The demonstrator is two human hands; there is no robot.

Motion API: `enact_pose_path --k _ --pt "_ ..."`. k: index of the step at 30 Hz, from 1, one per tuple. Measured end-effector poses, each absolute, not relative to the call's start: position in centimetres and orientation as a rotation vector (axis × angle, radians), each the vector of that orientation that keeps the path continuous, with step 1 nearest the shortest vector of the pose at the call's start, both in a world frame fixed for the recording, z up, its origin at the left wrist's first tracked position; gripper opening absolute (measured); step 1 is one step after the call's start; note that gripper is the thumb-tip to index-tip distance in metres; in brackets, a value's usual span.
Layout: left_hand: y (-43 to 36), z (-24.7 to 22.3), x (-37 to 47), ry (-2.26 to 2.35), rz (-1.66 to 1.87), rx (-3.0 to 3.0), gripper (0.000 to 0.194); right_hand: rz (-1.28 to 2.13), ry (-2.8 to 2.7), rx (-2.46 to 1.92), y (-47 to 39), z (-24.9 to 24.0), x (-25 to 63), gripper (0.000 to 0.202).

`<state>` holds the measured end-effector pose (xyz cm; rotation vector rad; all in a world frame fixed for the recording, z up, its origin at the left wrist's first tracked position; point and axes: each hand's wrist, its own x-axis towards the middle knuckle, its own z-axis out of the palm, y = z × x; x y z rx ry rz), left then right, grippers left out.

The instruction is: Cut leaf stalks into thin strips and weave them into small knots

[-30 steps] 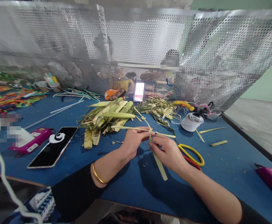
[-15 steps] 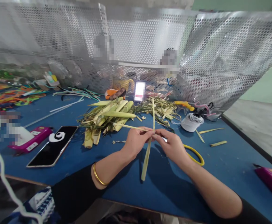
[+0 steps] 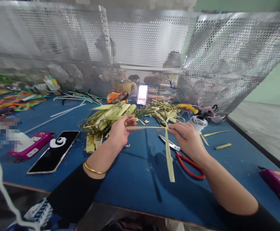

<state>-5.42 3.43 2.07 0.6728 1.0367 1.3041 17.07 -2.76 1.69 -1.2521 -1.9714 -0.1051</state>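
Observation:
A pale green corn husk strip stretches level between my two hands. My left hand is closed on its left end, in front of the husk pile. At the other end my right hand pinches the strip at a small knot or crossing. From there a wider flat tail hangs down towards me, and a thin end points up and away. Scissors with red handles lie on the table under my right hand, blades to the left.
Corn husks are piled at centre left, with shredded husk behind. A white thread spool and loose husk pieces lie at right. A phone and purple power strips rest on the blue table. A perforated screen stands behind.
My hands were together at the strips' crossing. Now the left has moved left, pulling one strip out, and the right has shifted right with the crossing. More of the scissors shows.

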Motion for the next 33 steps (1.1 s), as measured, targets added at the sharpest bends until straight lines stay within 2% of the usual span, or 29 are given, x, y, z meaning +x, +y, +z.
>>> enact_pose_path --k 4,6,9,13,19,22,28,31,33 --pt "3.3 2.8 -6.0 1.038 1.289 1.139 0.020 -0.205 -2.043 -1.249 -2.9 1.6 17.0 0.019" --pt "2.4 2.7 -5.4 1.004 1.169 1.474 0.017 -0.215 -2.096 -1.232 -2.9 1.5 16.7 0.020" --pt "0.8 1.9 -3.8 0.923 0.947 1.661 0.019 -0.207 -2.154 -1.196 -3.0 1.2 16.2 0.021" --pt "-0.2 1.0 -2.7 0.823 0.894 1.508 0.015 -0.283 -2.131 -1.197 -3.2 1.0 15.7 0.019" --pt "-0.2 1.2 -2.8 0.822 0.964 0.966 0.010 -0.549 -1.889 -1.117 -4.7 0.9 15.3 0.008" --pt "-0.6 1.4 -2.7 0.778 0.936 0.786 0.007 -0.390 -1.927 -1.122 -4.9 0.5 14.6 0.008" --pt "-1.1 1.4 -2.3 0.765 0.856 0.725 0.011 0.407 -1.755 -1.227 -3.7 -0.5 13.8 0.018" --pt "-0.8 1.5 -2.5 0.738 0.786 0.729 0.012 0.441 -1.804 -1.198 -3.5 -0.3 14.1 0.016" --pt "-0.6 1.7 -2.8 0.724 0.719 0.743 0.023 0.321 -1.930 -1.122 -3.4 0.0 14.5 0.014"
